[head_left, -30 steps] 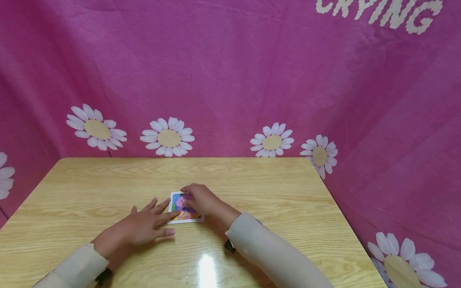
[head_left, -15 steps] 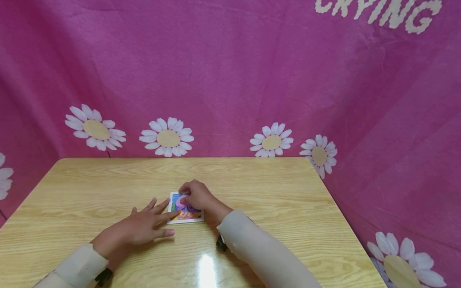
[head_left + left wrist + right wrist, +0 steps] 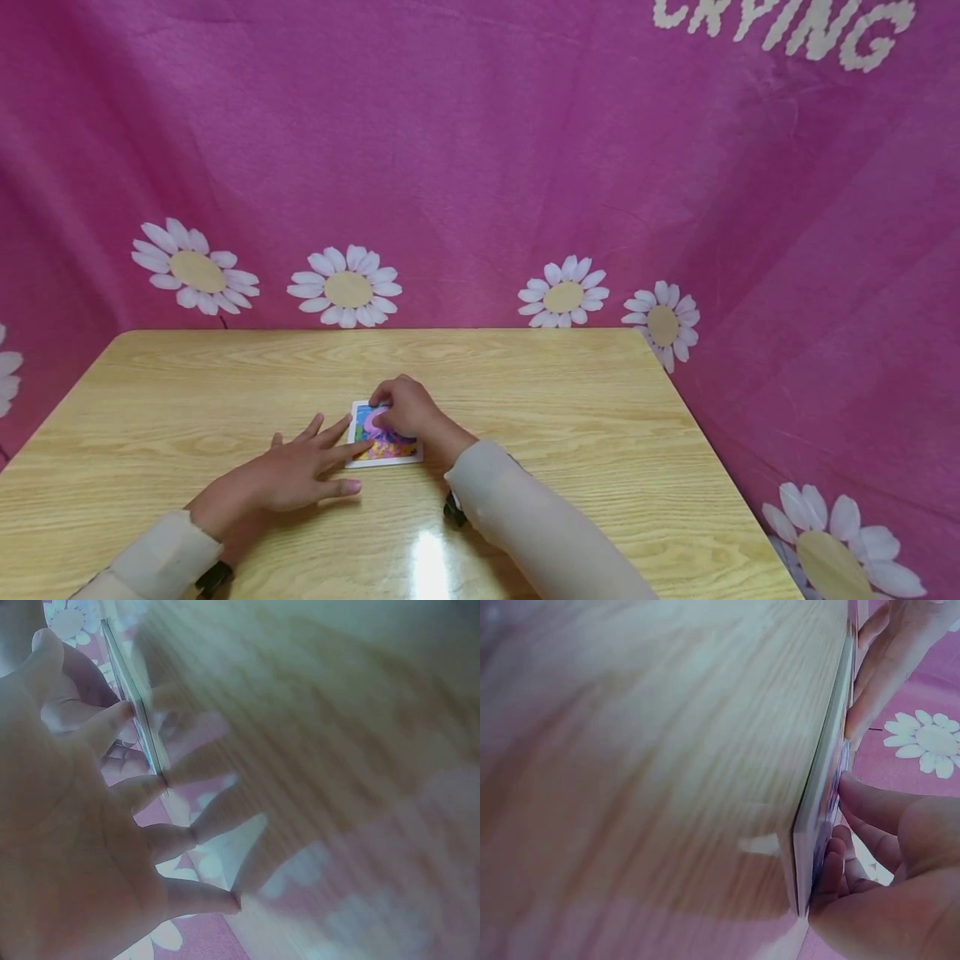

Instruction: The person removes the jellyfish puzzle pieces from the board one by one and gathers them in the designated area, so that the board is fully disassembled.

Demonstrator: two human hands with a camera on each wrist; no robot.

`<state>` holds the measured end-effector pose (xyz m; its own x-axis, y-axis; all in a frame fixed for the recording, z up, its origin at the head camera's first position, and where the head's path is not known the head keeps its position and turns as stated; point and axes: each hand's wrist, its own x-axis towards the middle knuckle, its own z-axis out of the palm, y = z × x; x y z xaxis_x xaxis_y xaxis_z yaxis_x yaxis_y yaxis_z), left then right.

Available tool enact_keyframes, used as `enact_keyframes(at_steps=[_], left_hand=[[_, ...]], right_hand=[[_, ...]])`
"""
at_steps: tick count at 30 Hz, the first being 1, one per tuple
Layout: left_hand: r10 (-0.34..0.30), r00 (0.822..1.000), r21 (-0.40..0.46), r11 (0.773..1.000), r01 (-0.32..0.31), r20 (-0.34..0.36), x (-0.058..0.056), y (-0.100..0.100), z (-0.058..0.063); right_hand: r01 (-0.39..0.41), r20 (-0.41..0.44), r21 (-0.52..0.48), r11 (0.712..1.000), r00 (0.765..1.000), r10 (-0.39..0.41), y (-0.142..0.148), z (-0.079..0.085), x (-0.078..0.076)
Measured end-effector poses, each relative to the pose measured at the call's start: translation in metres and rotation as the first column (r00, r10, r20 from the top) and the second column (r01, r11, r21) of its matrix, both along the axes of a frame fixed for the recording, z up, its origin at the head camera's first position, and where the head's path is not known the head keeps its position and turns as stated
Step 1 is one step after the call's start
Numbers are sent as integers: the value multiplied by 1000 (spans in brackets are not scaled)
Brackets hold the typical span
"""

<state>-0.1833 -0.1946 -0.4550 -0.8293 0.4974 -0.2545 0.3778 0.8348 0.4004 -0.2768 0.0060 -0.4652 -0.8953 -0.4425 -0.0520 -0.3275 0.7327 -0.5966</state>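
Observation:
A small square picture board (image 3: 386,451) lies flat on the table, white-bordered, with a pink cartoon figure over blue and yellow. My left hand (image 3: 292,472) spreads its fingers on the table at the board's left side. One of its fingertips rests on the picture and another meets the left border. From the right, my right hand (image 3: 412,412) bends over the board's upper right, thumb on the pink figure and fingers near the top border. In the right wrist view its thumb (image 3: 877,802) and curled fingers meet the board's face; I cannot tell whether they pinch anything.
The wooden table (image 3: 562,417) reaches back to a pink cloth (image 3: 465,167) printed with white daisies and letters. Its right edge slopes down toward the front right. A bright reflection shows on the tabletop near the front.
My right hand has shifted slightly left and farther over the board, covering more of the pink figure's face. The left hand and the board hold their place.

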Motion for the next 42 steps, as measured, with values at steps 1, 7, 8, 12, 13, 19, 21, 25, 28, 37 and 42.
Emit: enact_keyframes(at_steps=[1,7,8,12,13,19,21,25,28,37,42], left_hand=[[1,1000,1,1000,-1,4,0,0,0],[5,1000,10,1000,-5,19,0,-1,0],[5,1000,12,1000,-5,20,0,-1,1],[1,1000,21,1000,-2,22,0,-1,1],[1,1000,21,1000,-2,24,0,-1,1],[7,999,10,1000,-7,35,0,-1,2],[7,999,12,1000,-7,34,0,-1,3],[2,1000,25,1000,-2,28,1,0,4],[-2,1000,27,1000,2,21,2,1,5],[-6,1000,25,1000,6,17,1,0,2],[-10,1000,26,1000,9,8,1,-1,1]], right_hand=[[0,-1,-1,1000,1000,0,0,0,0],[-6,-6,11,1000,1000,6,-2,0,2],[-7,-7,12,1000,1000,7,-3,0,3],[0,-1,21,1000,1000,0,-4,0,4],[3,-1,25,1000,1000,-3,-4,0,4],[7,8,34,999,1000,-7,-5,2,5],[5,12,42,999,1000,-5,-5,2,5],[-1,16,53,999,1000,0,-6,4,5],[-2,20,56,998,1000,1,-6,5,5],[-13,20,34,999,1000,12,-5,4,3],[-40,41,-12,999,998,40,-2,3,0]])
